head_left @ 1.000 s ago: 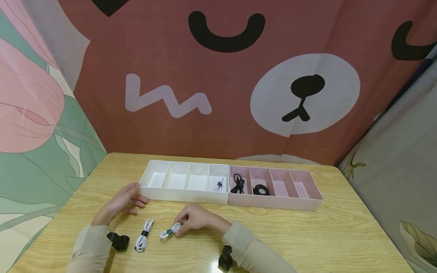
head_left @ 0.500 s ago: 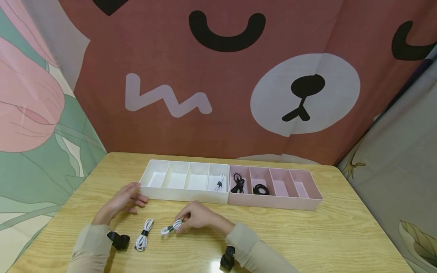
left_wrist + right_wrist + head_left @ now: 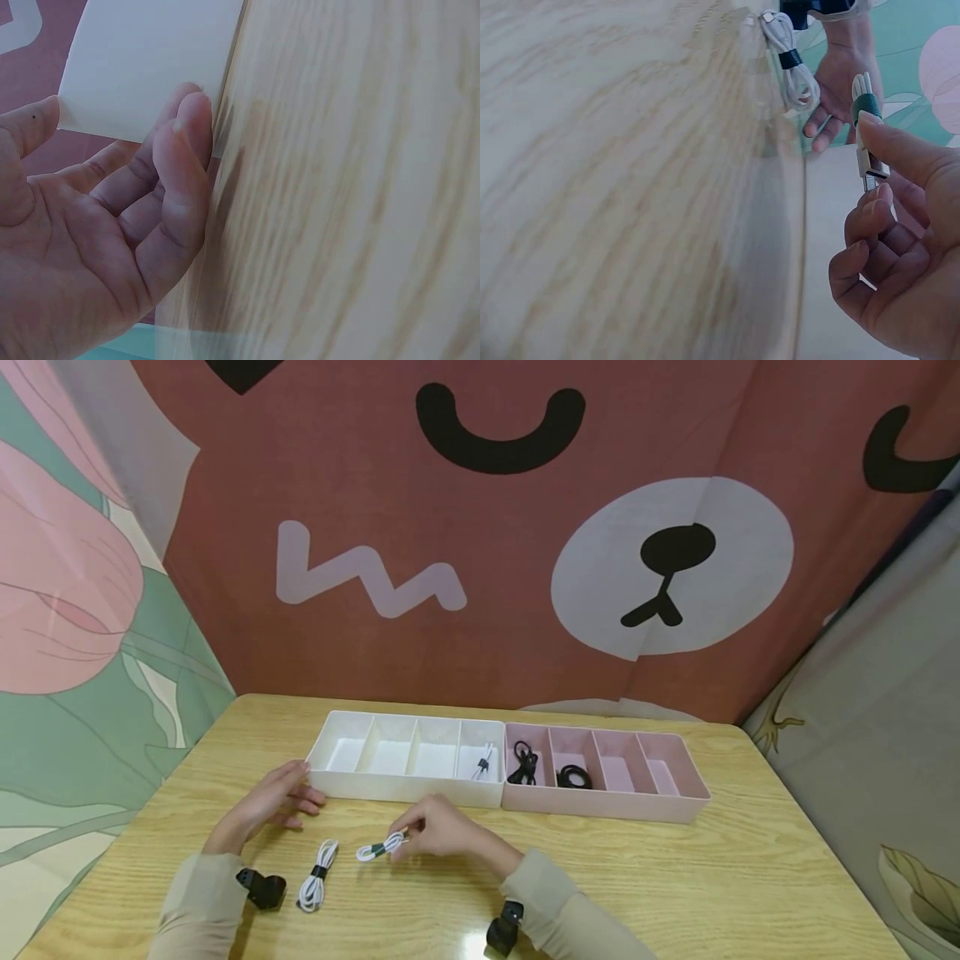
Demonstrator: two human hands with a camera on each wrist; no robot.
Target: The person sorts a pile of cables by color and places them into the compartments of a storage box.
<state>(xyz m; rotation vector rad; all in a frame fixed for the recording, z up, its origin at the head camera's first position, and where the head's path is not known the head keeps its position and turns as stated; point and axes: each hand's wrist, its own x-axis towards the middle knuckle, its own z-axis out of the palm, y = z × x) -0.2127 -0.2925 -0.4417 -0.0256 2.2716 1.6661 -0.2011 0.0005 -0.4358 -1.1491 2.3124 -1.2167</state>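
My right hand (image 3: 442, 831) pinches a coiled white charging cable (image 3: 381, 847) between thumb and fingers, above the table in front of the white box. In the right wrist view a green tie (image 3: 865, 106) wraps this cable and its metal USB plug (image 3: 871, 166) points toward the fingers. My left hand (image 3: 266, 802) is at the near left corner of the white divided box (image 3: 405, 789), thumb tip at the corner and the other fingers loosely bent beside it. A second coiled white cable (image 3: 317, 877) with a black tie lies on the table between my forearms.
A pink divided box (image 3: 607, 804) stands end to end with the white one. Its two left compartments hold a bundled black cable (image 3: 525, 765) and a coiled black cable (image 3: 573, 777). A small white cable (image 3: 483, 762) lies in the white box's rightmost compartment. A patterned curtain hangs behind.
The right hand has raised the green-tied cable and moved slightly away from me and to the right. The left hand has stayed at the white box's corner.
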